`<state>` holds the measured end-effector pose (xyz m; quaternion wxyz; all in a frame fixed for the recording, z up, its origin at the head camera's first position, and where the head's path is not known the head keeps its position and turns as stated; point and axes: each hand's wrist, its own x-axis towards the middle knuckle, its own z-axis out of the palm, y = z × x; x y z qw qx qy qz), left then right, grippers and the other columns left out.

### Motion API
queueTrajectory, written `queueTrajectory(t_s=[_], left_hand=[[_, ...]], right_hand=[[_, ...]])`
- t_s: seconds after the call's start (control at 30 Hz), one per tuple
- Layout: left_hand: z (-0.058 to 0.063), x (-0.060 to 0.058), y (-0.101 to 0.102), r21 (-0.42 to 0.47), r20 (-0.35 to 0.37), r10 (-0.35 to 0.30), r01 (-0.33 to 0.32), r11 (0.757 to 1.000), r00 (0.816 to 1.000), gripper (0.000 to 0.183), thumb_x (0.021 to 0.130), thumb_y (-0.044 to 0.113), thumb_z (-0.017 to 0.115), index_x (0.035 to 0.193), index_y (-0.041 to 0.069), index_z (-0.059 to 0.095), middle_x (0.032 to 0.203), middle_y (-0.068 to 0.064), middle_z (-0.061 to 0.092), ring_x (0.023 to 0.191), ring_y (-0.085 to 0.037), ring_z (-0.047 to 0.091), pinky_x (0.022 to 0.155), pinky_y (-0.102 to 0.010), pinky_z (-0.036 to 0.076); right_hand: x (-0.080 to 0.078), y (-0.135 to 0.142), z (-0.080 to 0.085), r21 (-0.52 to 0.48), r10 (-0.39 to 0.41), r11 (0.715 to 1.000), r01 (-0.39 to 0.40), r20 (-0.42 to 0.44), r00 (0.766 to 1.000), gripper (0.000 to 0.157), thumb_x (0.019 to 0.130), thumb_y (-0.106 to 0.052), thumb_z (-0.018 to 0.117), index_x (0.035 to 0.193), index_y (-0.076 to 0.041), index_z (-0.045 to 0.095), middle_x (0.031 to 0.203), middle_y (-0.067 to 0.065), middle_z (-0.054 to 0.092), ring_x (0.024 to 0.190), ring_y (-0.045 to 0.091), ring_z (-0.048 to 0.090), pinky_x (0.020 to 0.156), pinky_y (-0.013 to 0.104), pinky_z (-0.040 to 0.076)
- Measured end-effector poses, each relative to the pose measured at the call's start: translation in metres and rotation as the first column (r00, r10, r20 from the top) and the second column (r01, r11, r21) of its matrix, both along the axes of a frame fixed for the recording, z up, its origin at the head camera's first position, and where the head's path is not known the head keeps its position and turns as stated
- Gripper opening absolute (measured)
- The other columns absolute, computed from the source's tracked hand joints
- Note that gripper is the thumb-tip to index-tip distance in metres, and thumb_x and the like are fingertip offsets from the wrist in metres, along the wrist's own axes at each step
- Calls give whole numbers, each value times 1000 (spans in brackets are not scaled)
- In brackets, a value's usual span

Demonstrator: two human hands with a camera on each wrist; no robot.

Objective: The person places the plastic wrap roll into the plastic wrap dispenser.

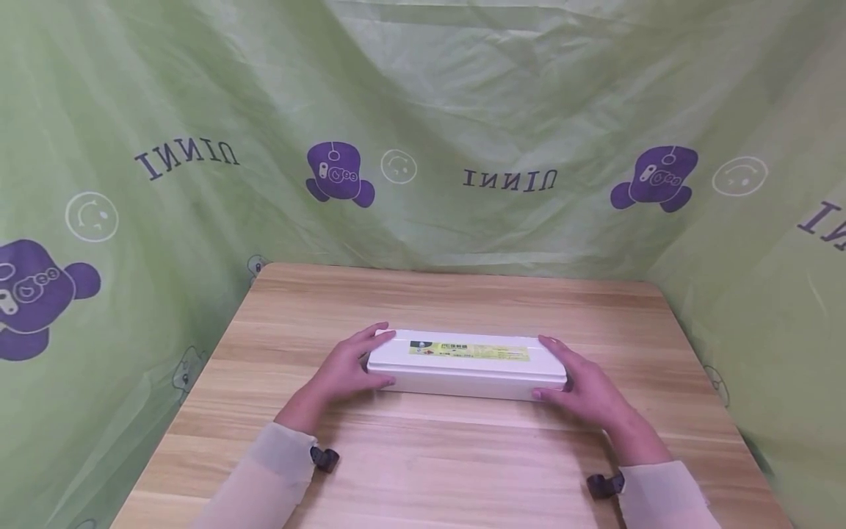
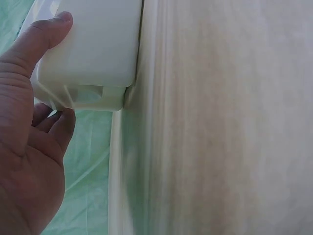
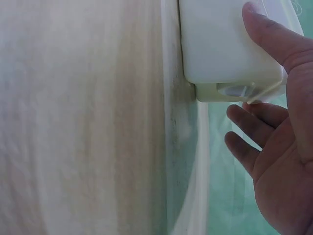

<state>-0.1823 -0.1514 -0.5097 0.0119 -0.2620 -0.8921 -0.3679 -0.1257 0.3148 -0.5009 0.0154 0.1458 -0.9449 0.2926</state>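
Observation:
A long white lidded box point(image 1: 456, 384), with a yellow-green printed label point(image 1: 469, 351) on top, lies lengthwise across the wooden table. At its left end, my left hand point(image 1: 338, 373) holds it, thumb on the near side and fingers around the far corner. The right hand point(image 1: 590, 383) grips the opposite end in the same way. In the left wrist view the thumb of the left hand point(image 2: 29, 132) presses the box's smooth wall point(image 2: 100, 46), fingertips at its end. From the right wrist, the right hand point(image 3: 288, 161) has its thumb on the box point(image 3: 220, 44); some fingers are apart from it.
The wood-grain table point(image 1: 436, 455) has rounded far corners. A green curtain point(image 1: 502, 95) with purple cartoon figures hangs behind it and along both sides. Small black devices are strapped at the left wrist point(image 1: 324, 459) and right wrist point(image 1: 604, 486).

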Motion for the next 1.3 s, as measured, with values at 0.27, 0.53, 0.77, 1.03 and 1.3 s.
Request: queueTrajectory(t_s=[0.27,0.53,0.77,1.03,1.3], left_hand=[[-4,-1,2,-11,-35,11,-11,1000,999,83,69,47,88,143,34,52,153,4,40,134,-28,44,110,-46,38],[0,-1,5,-75,-53,35,-38,996,998,83,68,48,88,143,37,51,153,5,40,132,-29,47,109,-43,41],[4,1,8,-168,-67,38,-49,984,997,85,71,50,85,145,37,47,155,0,37,130,-34,49,107,-46,42],[8,-3,5,-278,-112,-15,-17,960,994,91,71,59,80,149,36,40,158,-3,31,128,-36,50,106,-48,44],[7,-1,1,-252,-80,2,-22,967,997,88,73,68,72,149,45,36,160,1,27,133,-34,44,107,-50,41]], right_hand=[[2,-1,-3,27,-8,1000,9,-36,999,99,77,-59,75,157,-32,23,156,17,32,136,43,37,110,62,30],[3,-2,-4,56,8,998,-4,-69,998,97,81,-57,73,158,-28,20,156,20,29,135,46,37,108,63,32],[3,-1,1,113,-16,993,21,-49,999,99,80,-59,73,157,-34,17,156,20,29,134,46,39,108,62,34],[0,-2,5,143,-50,988,56,-48,998,105,72,-52,83,156,-33,22,155,16,33,132,45,42,107,59,36],[0,-5,7,143,-55,988,60,-35,998,108,71,-57,82,157,-34,21,154,18,35,131,46,42,106,61,37]])
